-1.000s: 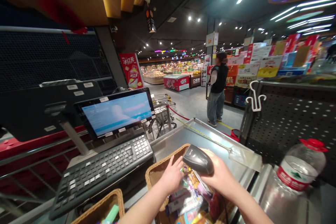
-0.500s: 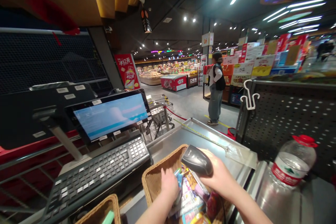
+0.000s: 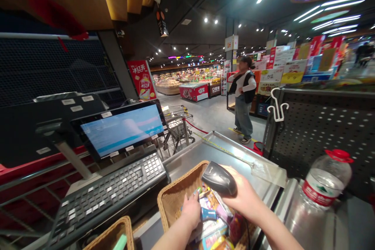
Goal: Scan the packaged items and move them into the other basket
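A black handheld barcode scanner (image 3: 219, 178) is gripped by my right hand (image 3: 241, 187), over the right side of a brown woven basket (image 3: 172, 197). Inside the basket, my left hand (image 3: 191, 211) has its fingers curled in front of colourful packets; whatever they hold is mostly hidden. A bit of green shows by its fingertips. Just right of that hand lies a blue packet (image 3: 208, 214). Other wrapped goods, including a dark red item (image 3: 235, 226), fill the basket below the scanner. The scanner's cable runs down past my right wrist.
On the left stand a lit monitor (image 3: 123, 127) and a black keyboard (image 3: 108, 199). A second woven basket (image 3: 130, 234) holds a pale green item. The metal counter (image 3: 202, 152) extends ahead; a large plastic bottle (image 3: 325, 179) stands right. A person (image 3: 244, 93) stands beyond the counter.
My left hand has shifted slightly right within the basket, and the blue packet now shows on its right side. My right hand and the scanner stay nearly still. The person beyond has turned.
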Action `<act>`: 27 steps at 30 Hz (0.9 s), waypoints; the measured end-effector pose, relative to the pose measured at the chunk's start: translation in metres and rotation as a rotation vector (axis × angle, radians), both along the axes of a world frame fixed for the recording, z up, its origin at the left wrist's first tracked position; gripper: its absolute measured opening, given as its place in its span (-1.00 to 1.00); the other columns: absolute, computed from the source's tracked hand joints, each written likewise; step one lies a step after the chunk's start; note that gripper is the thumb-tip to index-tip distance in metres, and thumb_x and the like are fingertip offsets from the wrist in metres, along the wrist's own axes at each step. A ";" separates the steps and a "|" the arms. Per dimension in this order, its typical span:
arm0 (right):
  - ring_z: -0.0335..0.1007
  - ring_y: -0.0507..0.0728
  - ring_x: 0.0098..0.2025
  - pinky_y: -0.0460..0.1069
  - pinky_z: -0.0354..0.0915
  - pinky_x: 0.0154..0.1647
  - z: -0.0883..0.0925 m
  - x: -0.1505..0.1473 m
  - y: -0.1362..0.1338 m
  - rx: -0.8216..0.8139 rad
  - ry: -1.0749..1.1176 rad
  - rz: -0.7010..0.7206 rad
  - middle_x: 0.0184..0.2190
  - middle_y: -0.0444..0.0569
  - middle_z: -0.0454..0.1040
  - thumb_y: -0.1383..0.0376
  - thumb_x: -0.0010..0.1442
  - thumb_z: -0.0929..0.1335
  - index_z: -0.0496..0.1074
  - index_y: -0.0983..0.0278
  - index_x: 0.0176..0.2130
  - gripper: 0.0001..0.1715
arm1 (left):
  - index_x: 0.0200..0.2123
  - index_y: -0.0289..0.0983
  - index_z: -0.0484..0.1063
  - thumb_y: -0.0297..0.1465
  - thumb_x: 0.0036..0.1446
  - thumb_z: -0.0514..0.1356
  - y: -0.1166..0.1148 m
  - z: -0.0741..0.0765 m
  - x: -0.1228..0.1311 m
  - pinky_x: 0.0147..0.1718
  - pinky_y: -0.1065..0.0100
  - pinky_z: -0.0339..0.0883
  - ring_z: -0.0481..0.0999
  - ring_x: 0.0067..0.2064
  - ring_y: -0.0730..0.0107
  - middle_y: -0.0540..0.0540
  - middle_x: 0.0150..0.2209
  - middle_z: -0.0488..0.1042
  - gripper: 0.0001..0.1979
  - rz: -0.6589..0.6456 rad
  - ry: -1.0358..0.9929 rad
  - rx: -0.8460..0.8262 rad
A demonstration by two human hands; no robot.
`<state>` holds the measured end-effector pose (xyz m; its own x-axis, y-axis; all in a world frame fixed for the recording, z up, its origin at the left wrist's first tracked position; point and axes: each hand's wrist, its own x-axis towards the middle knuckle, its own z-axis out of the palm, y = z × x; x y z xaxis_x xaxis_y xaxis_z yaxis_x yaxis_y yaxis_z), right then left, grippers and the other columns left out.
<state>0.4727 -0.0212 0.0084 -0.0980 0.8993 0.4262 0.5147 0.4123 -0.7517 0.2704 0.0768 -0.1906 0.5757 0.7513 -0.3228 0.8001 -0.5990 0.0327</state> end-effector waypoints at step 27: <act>0.33 0.36 0.25 0.32 0.19 0.32 -0.002 0.001 -0.009 0.018 -0.003 -0.001 0.17 0.12 0.46 0.39 -0.03 0.44 0.43 0.22 0.13 -0.31 | 0.05 -0.22 0.51 -0.20 -0.14 0.24 -0.012 0.031 0.000 0.39 -0.10 -0.34 0.25 0.31 -0.12 -0.22 0.27 0.32 -0.39 0.018 -0.244 -0.076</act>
